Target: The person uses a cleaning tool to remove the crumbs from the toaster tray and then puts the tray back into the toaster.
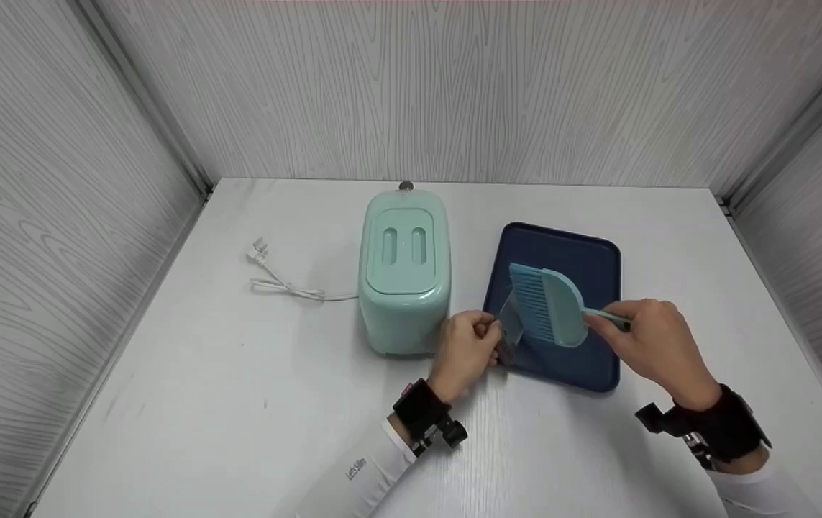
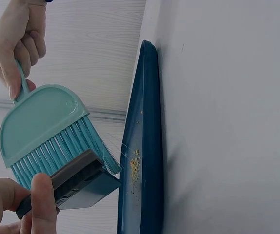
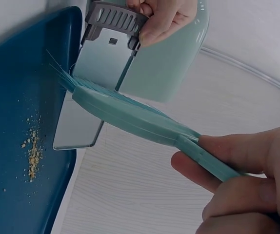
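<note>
My left hand point(image 1: 464, 349) pinches the dark grey handle end of a flat metal crumb tray point(image 3: 79, 129), held tilted over the left side of a navy blue serving tray point(image 1: 583, 378). In my right hand point(image 1: 659, 349) is the thin handle of a mint hand brush point(image 1: 565, 309). Its blue bristles point(image 1: 529, 302) lie against the crumb tray, overlapping its metal face in the right wrist view. Yellowish-brown crumbs point(image 3: 34, 156) are heaped on the serving tray, with a few scattered around. The brush hides part of the crumb tray.
A mint toaster point(image 1: 405, 316) with a lid on top stands just left of the serving tray, close to my left hand. Its white cord point(image 1: 288, 289) and plug point(image 1: 258, 252) lie on the white table point(image 1: 188, 403). Grey wood-grain panels point(image 1: 411, 93) enclose the back and sides.
</note>
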`<state>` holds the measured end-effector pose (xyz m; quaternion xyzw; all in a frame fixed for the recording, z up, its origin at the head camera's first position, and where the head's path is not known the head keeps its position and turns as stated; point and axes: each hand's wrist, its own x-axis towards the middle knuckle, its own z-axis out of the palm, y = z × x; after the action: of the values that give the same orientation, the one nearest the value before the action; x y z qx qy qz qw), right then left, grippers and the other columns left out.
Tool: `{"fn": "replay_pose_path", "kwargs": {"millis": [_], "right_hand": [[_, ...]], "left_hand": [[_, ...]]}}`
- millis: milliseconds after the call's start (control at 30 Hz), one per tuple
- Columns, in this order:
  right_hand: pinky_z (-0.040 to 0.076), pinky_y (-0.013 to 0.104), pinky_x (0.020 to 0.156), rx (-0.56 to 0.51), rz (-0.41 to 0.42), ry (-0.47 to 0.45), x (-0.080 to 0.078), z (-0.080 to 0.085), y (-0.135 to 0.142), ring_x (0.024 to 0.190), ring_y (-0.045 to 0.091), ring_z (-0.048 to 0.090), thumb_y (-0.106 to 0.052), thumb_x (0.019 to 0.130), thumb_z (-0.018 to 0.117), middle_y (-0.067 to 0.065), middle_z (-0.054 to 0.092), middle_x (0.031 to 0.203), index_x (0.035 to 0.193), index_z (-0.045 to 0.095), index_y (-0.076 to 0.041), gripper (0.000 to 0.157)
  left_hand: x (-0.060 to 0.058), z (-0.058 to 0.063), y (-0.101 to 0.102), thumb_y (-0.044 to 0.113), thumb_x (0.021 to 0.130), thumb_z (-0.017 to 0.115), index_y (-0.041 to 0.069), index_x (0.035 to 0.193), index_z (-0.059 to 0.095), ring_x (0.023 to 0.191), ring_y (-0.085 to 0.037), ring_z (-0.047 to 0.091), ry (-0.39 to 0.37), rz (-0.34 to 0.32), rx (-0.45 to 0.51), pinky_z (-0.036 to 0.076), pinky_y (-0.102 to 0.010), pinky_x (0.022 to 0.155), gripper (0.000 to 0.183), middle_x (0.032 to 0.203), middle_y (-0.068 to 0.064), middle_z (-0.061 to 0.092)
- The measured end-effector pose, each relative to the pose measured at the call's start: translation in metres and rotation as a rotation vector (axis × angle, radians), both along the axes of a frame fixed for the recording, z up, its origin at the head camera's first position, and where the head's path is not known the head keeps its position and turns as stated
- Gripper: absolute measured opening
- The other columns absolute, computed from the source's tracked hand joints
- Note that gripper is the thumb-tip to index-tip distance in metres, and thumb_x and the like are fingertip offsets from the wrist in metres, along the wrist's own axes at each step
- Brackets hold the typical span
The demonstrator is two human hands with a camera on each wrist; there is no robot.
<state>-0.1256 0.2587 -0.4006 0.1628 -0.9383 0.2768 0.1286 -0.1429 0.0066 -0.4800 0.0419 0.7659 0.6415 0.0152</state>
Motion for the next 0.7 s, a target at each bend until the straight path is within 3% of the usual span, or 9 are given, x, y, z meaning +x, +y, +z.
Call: {"fn": "replay_pose_path", "kwargs": {"millis": [300,533,700], "right_hand": [[0.019,0.018,0.044,0.037,0.006,0.075,-0.004,-0.004,0.001,0.045,0.0,0.03,-0.014,0.09,0.082,-0.015,0.033,0.051,0.061,0.062,-0.018,0.035],[0.015,0.018,0.044,0.064,-0.025,0.111,-0.01,-0.006,0.002,0.045,0.002,0.028,-0.012,0.089,0.081,-0.014,0.032,0.051,0.065,0.065,-0.016,0.03],[0.013,0.018,0.044,0.085,-0.054,0.119,-0.014,-0.008,0.003,0.046,0.003,0.026,-0.012,0.09,0.08,-0.013,0.029,0.051,0.061,0.059,-0.016,0.036]], "left_hand": [[0.001,0.001,0.001,0.002,0.098,0.065,-0.007,0.101,0.073,0.052,-0.007,0.06,0.015,-0.012,0.008,0.059,-0.025,0.046,0.011,0.07,0.0,0.061],[0.002,0.005,0.001,0.002,0.099,0.065,-0.007,0.102,0.073,0.052,-0.007,0.06,0.019,-0.019,0.023,0.059,-0.024,0.047,0.012,0.072,-0.001,0.063],[0.003,0.005,0.0,0.002,0.099,0.064,-0.01,0.106,0.072,0.052,-0.007,0.06,0.025,-0.035,0.04,0.06,-0.024,0.048,0.015,0.072,-0.002,0.064]]}}
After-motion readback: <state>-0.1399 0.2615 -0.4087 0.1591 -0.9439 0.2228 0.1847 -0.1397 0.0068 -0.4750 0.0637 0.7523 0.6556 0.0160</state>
